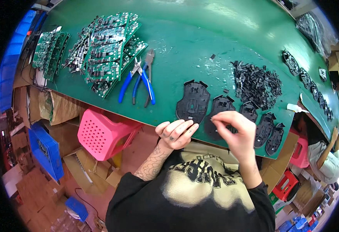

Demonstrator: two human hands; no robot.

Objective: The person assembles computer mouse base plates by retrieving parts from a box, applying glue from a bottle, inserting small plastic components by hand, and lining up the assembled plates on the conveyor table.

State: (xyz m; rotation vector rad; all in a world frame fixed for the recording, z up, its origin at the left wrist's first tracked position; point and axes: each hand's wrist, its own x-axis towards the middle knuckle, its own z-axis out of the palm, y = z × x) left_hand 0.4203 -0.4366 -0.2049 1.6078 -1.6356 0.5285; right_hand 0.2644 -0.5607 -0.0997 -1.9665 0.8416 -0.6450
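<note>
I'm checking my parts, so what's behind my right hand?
Behind your right hand, two black plastic shells lie on the green table. Their upper ends show; the parts your hand covers, and anything else there, can't be seen.

A head-worn fisheye looks down, near the green table [181,46].

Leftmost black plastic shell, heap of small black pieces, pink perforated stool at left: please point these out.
Leftmost black plastic shell [193,102], head view: upper face.
Heap of small black pieces [257,83], head view: its middle.
Pink perforated stool [97,134], head view: its seat.
</note>
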